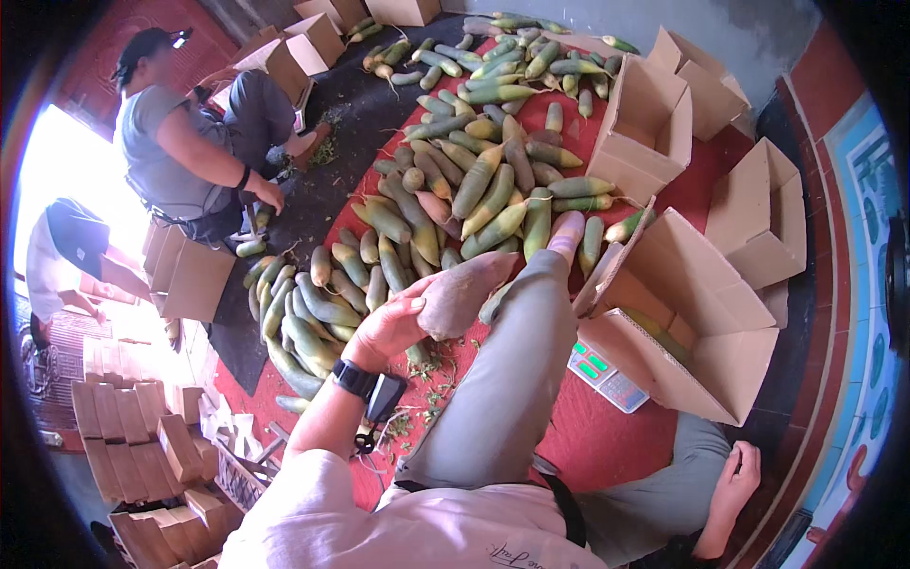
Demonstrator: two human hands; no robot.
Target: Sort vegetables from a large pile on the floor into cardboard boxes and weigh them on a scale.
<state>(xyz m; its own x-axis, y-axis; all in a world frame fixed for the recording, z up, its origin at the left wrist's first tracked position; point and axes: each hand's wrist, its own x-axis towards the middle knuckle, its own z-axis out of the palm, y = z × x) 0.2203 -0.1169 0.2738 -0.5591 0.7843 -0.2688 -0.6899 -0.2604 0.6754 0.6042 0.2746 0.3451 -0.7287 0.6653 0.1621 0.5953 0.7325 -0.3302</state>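
My left hand (389,321), with a dark watch on its wrist, grips a thick pinkish-purple root vegetable (462,295) by its blunt end. The root's tapered tip points up and right, above my raised knee. Beside my other knee at the lower right rests my right hand (736,475), fingers curled and nothing visible in them. A heap of green radishes (490,178) with yellowish tips lies just beyond my foot. To my right an open cardboard box (736,341) stands on a digital scale (608,377) with lit green displays. At least one green radish (654,333) lies inside the box.
More open cardboard boxes (643,121) line the right side by the tiled wall. At the left a person (170,135) in a cap sits near trimmings; another person (71,249) bends behind. Stacked cartons (131,434) and a plastic crate (245,469) stand at lower left.
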